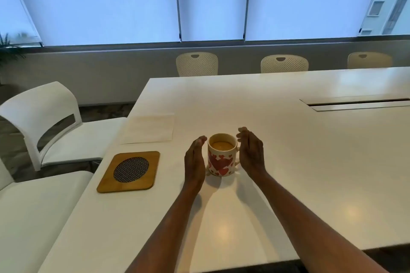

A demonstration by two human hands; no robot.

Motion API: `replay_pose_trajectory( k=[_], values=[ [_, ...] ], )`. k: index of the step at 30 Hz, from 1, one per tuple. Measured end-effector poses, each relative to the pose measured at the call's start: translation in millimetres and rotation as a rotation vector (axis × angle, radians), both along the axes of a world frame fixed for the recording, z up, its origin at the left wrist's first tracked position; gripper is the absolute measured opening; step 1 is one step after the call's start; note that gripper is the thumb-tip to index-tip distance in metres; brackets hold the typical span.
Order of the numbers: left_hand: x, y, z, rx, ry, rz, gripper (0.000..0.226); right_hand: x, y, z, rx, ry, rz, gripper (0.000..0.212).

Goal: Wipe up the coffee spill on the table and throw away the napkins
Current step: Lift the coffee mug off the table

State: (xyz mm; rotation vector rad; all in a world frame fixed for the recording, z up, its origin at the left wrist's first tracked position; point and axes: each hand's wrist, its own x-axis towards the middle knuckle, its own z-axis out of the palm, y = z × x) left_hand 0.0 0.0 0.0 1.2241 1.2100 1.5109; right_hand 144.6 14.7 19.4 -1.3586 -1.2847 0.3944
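Observation:
A white mug with red hearts stands upright on the white table, filled with light brown coffee. My left hand is just left of the mug, fingers straight and apart from it. My right hand is just right of the mug, palm facing it, hiding the handle side; I cannot tell whether it touches. Flat white napkins lie beyond and to the left of the mug. No spill shows on the table.
A wooden trivet with a dark mesh oval lies left of the mug near the table's left edge. White chairs stand along that edge, and more chairs sit at the far side. A cable slot crosses the table at right.

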Motion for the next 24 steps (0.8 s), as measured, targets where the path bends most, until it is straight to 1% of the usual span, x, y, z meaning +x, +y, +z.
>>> replay_pose_trajectory(
  k=[2, 5, 8, 11, 12, 17, 21, 24],
  values=[
    [4.1, 1.3, 0.3, -0.006, 0.031, 0.032, 0.041, -3.6, 1.1, -1.8, -0.011, 0.077, -0.025, 0.049],
    [8.4, 2.6, -3.3, 0.031, 0.034, 0.004, 0.042, -8.4, 3.1, -5.8, -0.017, 0.119, -0.051, 0.059],
    [7.8, 3.6, -6.3, 0.063, 0.081, -0.049, 0.041, -6.0, 7.3, -5.7, -0.045, 0.120, -0.081, 0.058],
    [4.7, 5.0, -7.1, 0.073, 0.146, -0.089, 0.034, -4.6, 10.2, -7.5, -0.059, 0.173, -0.114, 0.059],
    [3.6, 4.9, -7.3, 0.076, 0.160, -0.108, 0.035, -5.5, 10.0, -7.2, -0.062, 0.183, -0.126, 0.059],
    [-0.2, 5.0, -9.1, 0.076, 0.228, -0.151, 0.058, -8.2, 14.3, -13.6, -0.091, 0.238, -0.174, 0.056],
    [-3.4, 3.4, -9.9, 0.134, 0.341, -0.182, 0.062, -12.3, 17.9, -16.4, -0.109, 0.267, -0.207, 0.054],
    [-6.1, 3.0, -7.0, 0.155, 0.385, -0.199, 0.061, -14.4, 20.7, -17.8, -0.137, 0.282, -0.249, 0.057]
  ],
)
